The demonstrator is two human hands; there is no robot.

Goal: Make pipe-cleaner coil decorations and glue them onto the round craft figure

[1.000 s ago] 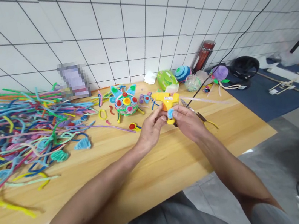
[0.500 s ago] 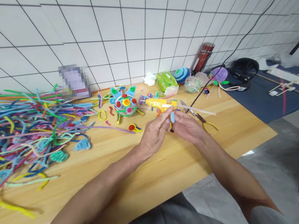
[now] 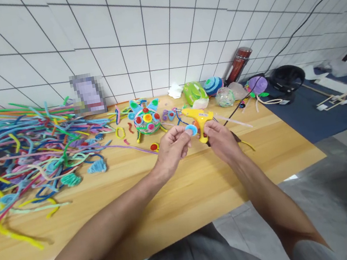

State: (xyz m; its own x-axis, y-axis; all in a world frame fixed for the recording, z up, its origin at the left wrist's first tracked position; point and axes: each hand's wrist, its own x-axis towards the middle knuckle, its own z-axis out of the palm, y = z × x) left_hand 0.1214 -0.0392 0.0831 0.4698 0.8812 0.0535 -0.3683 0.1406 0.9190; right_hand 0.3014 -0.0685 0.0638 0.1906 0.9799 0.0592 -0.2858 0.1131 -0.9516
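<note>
Between the thumb and fingers of my left hand (image 3: 173, 147) is a small round blue disc (image 3: 191, 130), apparently coiled pipe cleaner, its flat face turned up toward me. My right hand (image 3: 223, 140) is closed at the handle of a yellow glue gun (image 3: 198, 117). The gun's nozzle points left, just beyond the disc, and a clear glue stick (image 3: 233, 121) sticks out behind it. Left of the gun stands a round, colourful pipe-cleaner figure (image 3: 147, 121) with blue-green ears and red and yellow discs. A red-and-yellow piece (image 3: 154, 147) lies beside my left hand.
Loose pipe cleaners (image 3: 45, 142) cover the table's left side. Pliers (image 3: 245, 143) lie partly behind my right hand. Along the tiled wall sit a green ball (image 3: 195, 94), a blue striped ball (image 3: 213, 86) and a red-brown bottle (image 3: 239, 65). A black cable (image 3: 308, 21) runs up right.
My hands have moved apart from each other. My right hand has taken hold of the glue gun's handle and tilted it, while the blue disc is now in my left fingers, face up.
</note>
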